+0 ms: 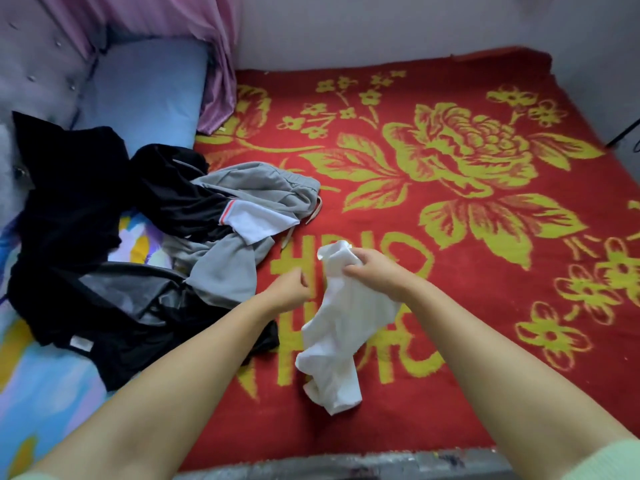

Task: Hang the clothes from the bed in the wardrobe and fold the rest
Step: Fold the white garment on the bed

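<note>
Right hand (372,271) grasping a white garment (341,327) over the red blanket (485,323), left hand (289,289) loosely curled, holding nothing, dark clothes pile (86,237) at the bed's left edge

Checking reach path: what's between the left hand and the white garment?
Head view: only bare red blanket separates the left hand from the white garment, which the right hand grips.
</note>
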{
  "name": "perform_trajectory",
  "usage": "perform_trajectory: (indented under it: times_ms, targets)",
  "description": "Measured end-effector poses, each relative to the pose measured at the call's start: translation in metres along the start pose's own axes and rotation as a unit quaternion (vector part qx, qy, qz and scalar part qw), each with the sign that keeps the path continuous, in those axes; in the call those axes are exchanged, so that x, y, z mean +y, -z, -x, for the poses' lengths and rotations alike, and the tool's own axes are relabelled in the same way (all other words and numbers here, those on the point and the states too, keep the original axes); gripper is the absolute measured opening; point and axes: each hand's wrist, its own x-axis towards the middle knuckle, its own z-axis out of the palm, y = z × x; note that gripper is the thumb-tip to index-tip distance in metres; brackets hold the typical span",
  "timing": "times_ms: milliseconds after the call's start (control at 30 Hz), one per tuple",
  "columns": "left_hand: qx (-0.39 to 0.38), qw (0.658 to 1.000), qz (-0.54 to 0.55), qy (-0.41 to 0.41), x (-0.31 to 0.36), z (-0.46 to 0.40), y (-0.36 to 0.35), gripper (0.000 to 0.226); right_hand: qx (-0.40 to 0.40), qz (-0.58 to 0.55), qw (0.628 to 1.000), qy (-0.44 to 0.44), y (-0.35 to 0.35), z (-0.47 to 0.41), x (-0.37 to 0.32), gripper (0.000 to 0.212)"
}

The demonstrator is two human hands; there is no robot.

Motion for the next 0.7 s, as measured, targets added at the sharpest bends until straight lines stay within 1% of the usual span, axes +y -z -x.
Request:
perform_trajectory:
  times_ms: [33, 67, 100, 133, 167, 233, 267, 300, 367, 400, 467, 567, 600, 633, 700]
  targets:
    - [0.084, 0.995, -0.004, -0.054, 0.008, 0.001, 0.006, 0.030, -0.027, 0.063, 0.998, 0.017, 0.010, 0.005, -0.016, 0.013]
    - [0.131, 0.983, -0.011, -0.132, 0.018, 0.004, 0.013, 0.046, -0.051, 0.118, 0.991, 0.032, 0.021, 0.010, -0.032, 0.009]
    - [0.139, 0.968, -0.029, -0.208, 0.027, 0.006, 0.019, 0.057, -0.065, 0.164, 0.983, 0.047, 0.032, 0.016, -0.047, 0.011]
    - [0.126, 0.954, -0.057, -0.267, 0.038, 0.011, 0.024, 0.059, -0.069, 0.201, 0.975, 0.061, 0.043, 0.020, -0.060, 0.012]
    - [0.111, 0.944, -0.080, -0.302, 0.048, 0.017, 0.030, 0.052, -0.071, 0.227, 0.969, 0.066, 0.055, 0.027, -0.072, 0.011]
    - [0.112, 0.934, -0.073, -0.330, 0.065, 0.029, 0.042, 0.034, -0.070, 0.253, 0.963, 0.068, 0.077, 0.042, -0.093, 0.017]
    - [0.120, 0.937, -0.051, -0.325, 0.070, 0.036, 0.048, 0.023, -0.061, 0.255, 0.962, 0.070, 0.086, 0.051, -0.101, 0.024]
    - [0.135, 0.939, -0.029, -0.315, 0.077, 0.042, 0.054, 0.019, -0.043, 0.252, 0.964, 0.077, 0.095, 0.059, -0.107, 0.027]
    - [0.163, 0.940, -0.001, -0.300, 0.085, 0.050, 0.067, 0.036, 0.006, 0.245, 0.965, 0.097, 0.109, 0.072, -0.115, 0.018]
    - [0.181, 0.938, 0.006, -0.297, 0.087, 0.052, 0.074, 0.039, 0.034, 0.246, 0.963, 0.106, 0.114, 0.077, -0.117, 0.013]
    - [0.214, 0.937, -0.003, -0.276, 0.087, 0.057, 0.089, 0.034, 0.094, 0.246, 0.959, 0.106, 0.130, 0.088, -0.121, 0.015]
    - [0.248, 0.943, -0.020, -0.220, 0.083, 0.060, 0.114, 0.014, 0.179, 0.255, 0.946, 0.088, 0.155, 0.101, -0.123, 0.014]
    - [0.262, 0.943, -0.025, -0.206, 0.083, 0.061, 0.122, 0.011, 0.204, 0.266, 0.939, 0.074, 0.163, 0.101, -0.121, 0.013]
    - [0.277, 0.940, -0.026, -0.196, 0.086, 0.062, 0.129, 0.013, 0.229, 0.281, 0.930, 0.058, 0.169, 0.100, -0.119, 0.013]
    - [0.302, 0.935, -0.035, -0.182, 0.094, 0.068, 0.142, 0.023, 0.273, 0.314, 0.909, 0.016, 0.177, 0.098, -0.112, 0.018]
